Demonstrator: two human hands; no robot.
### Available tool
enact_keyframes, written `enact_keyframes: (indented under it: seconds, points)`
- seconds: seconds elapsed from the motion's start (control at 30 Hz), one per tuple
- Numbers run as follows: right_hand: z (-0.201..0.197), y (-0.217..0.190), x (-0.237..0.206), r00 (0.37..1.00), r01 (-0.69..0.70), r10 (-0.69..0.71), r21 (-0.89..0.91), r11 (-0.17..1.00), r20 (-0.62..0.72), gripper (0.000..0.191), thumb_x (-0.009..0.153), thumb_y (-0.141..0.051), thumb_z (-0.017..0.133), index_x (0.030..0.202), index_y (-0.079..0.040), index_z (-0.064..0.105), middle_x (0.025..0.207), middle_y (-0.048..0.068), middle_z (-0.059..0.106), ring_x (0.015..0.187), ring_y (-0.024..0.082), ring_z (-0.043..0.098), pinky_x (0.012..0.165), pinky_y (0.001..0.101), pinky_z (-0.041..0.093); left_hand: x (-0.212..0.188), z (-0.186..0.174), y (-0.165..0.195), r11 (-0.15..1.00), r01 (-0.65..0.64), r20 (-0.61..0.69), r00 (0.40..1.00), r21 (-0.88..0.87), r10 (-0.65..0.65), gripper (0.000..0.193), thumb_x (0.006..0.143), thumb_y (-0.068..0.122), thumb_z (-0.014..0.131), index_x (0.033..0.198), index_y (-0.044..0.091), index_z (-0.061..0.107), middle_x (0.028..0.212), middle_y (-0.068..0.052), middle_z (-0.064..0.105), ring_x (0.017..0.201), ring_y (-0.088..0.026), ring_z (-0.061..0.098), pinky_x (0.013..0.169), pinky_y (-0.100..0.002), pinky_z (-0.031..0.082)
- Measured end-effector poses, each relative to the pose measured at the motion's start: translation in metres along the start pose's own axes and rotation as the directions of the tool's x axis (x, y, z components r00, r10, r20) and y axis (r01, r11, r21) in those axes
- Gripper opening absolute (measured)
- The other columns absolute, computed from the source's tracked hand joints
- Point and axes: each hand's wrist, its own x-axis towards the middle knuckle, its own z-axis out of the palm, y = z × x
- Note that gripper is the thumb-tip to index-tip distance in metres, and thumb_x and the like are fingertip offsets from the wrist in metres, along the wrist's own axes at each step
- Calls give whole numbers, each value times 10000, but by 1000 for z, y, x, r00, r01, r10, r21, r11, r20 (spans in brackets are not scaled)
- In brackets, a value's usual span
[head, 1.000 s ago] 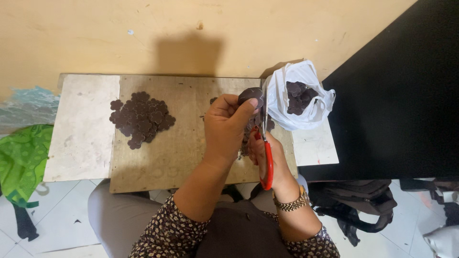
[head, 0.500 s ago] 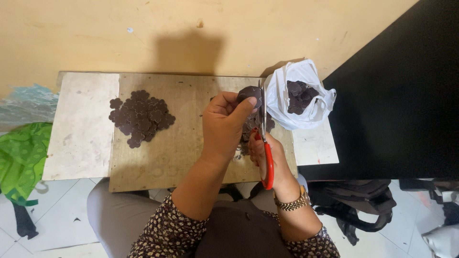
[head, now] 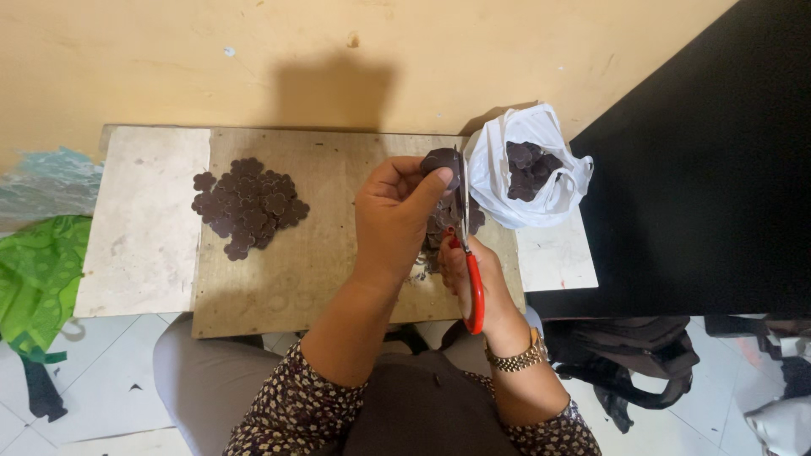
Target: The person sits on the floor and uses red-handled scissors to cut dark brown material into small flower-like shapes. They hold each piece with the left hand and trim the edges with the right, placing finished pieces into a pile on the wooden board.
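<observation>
The left hand (head: 393,215) pinches a dark flower-shaped piece (head: 441,162) at its fingertips, while the right hand (head: 473,283) closes its grip round the red-handled scissors (head: 467,245), blades up against that piece. Trimming its outline seems the step in hand; next likely calls for turning the piece. Left of the grip lies a pile of cut pieces (head: 249,205) on the counter (head: 144,245); just right, a white bag (head: 524,173) crowds the edge.

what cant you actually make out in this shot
- Head view: most of the dark piece is covered by the left hand.
- Scissors: the right hand hides the lower handle; the blades are too thin to tell open from closed.
- Small pile behind both hands is mostly blocked.
- White bag: its folds hide how much is inside.
</observation>
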Motion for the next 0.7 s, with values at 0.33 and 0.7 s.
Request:
enact_keyframes:
  seconds: [0.33,0.7]
  points:
    - [-3,-11,-1,975,188,-182,-39,981,127,462,1046,-493,431,1029,-41,525,816,8,476,723,112,448,636,265,417,4,-7,6,992,34,164,985,121,-54,134,922,23,761,1013,-29,677,908,-59,730,803,-87,669,750,-237,565]
    - [1,-15,-4,965,217,-219,29,976,142,609,1017,-669,479,969,-62,467,833,-6,408,712,102,384,615,252,356,3,-8,7,993,45,147,987,109,-61,157,905,7,764,1023,-26,666,909,-63,735,792,-87,672,725,-241,574]
